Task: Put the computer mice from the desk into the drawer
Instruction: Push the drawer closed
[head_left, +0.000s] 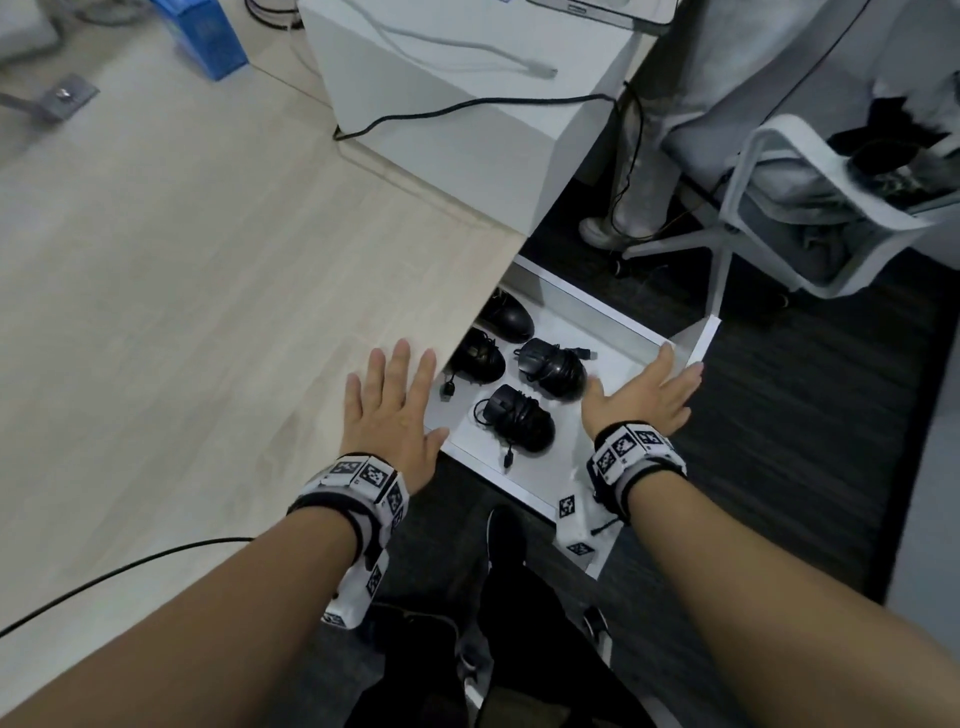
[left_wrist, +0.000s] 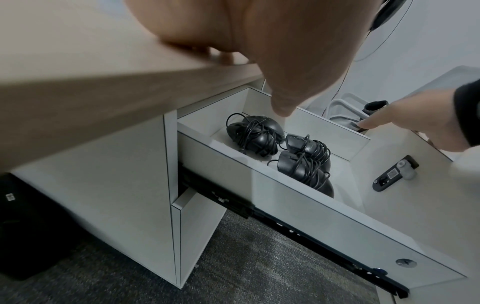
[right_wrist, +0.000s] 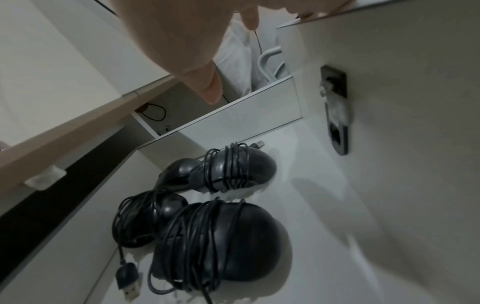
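Under desk (head_left: 182, 260), drawer (head_left: 613, 322) holds four mice (head_left: 519, 421); both hands flat, empty.

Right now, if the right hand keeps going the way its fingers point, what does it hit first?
Probably the drawer front: the right hand is flat, its fingers reaching that panel's top edge. Contact isn't clear.

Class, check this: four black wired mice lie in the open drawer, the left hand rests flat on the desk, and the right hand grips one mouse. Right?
One error: the right hand grips no mouse; it lies open on the drawer front edge, as the head view shows. The four mice and the left hand flat on the desk are right.
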